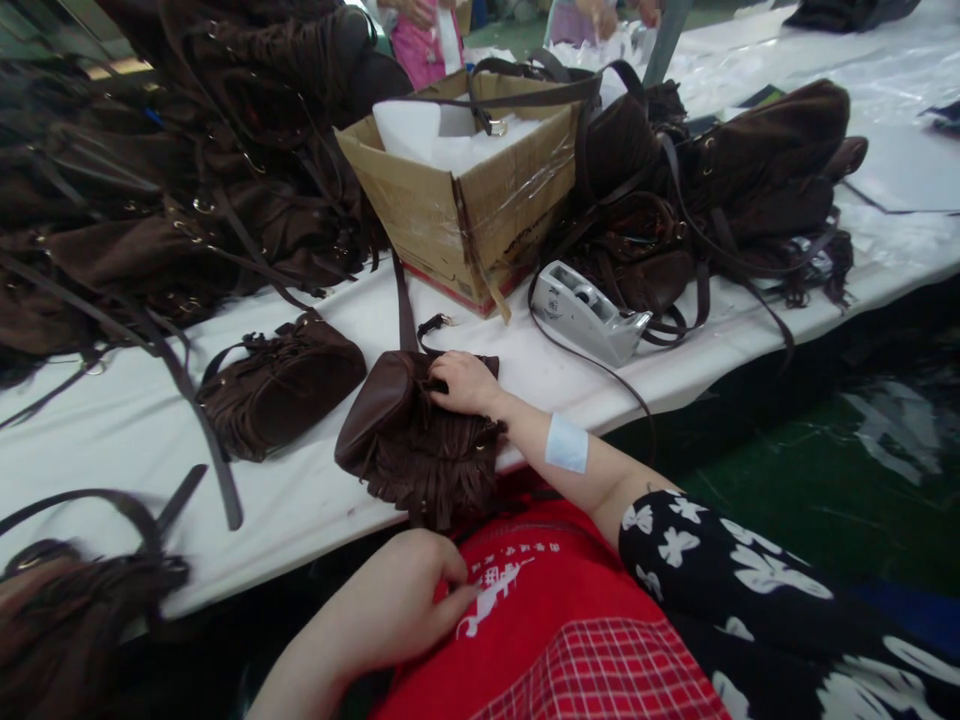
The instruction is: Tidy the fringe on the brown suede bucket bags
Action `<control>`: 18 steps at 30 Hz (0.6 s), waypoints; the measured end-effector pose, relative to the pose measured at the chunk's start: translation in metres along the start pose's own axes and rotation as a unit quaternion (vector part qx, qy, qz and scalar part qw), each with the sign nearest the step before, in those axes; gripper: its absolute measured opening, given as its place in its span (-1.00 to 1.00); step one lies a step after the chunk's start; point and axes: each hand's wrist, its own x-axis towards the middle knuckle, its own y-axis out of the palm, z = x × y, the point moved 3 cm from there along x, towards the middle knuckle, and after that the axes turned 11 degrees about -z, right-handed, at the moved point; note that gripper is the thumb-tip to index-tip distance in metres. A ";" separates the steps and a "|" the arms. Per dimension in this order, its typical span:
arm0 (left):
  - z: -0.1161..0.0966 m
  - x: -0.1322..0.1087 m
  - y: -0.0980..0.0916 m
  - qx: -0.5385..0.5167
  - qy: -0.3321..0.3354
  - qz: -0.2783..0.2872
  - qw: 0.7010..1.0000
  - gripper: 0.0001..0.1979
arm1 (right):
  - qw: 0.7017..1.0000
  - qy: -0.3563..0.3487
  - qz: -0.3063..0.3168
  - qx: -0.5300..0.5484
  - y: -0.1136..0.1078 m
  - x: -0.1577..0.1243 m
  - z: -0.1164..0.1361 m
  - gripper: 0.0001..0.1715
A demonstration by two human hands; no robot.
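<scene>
- Right hand (465, 382) is narrowed, its fingers curled onto the upper edge of the fringed bag (409, 435) and holding it there.
- That bag sits on the near side of the cardboard box (427, 215), at the table's edge. It is dark brown, with a smooth, slightly shiny rounded end panel and a thick layer of thin fringe strips hanging down its front; it leans at a tilt. A flat brown strap (403, 305) runs from behind it toward the box.
- Left hand (412, 590) is farther out from the box than the bag, in front of the red apron (555, 590); its fingers bend inward, and I cannot tell whether it holds anything.
- Left of the bag and nearer than the box, a small brown bag (292, 385), also fringed, lies apart on the white-covered table (300, 510).
- Just right of the box's near corner stands a grey tape dispenser (585, 310), with a thin strap curving around it.
- White padding (412, 130) shows inside the box, and a buckled strap crosses its top.
- Left of the box is a large heap of brown bags (112, 210); right of it, another pile (765, 165).
- Behind the box, partly visible, are people in pinkish clothes (424, 50).
</scene>
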 end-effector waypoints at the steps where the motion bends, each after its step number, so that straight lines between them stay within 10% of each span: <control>1: 0.000 0.004 -0.003 0.002 0.005 -0.039 0.999 -0.77 | 1.000 0.000 -0.001 -0.002 0.000 0.000 0.000 -0.78; 5: 0.013 0.037 -0.003 0.072 0.020 -0.213 0.974 -0.71 | 1.000 0.004 -0.002 -0.009 -0.001 0.000 0.001 -0.78; 18: 0.026 0.053 0.013 0.117 0.012 -0.198 0.973 -0.85 | 1.000 0.009 -0.007 -0.003 -0.001 -0.001 0.001 -0.79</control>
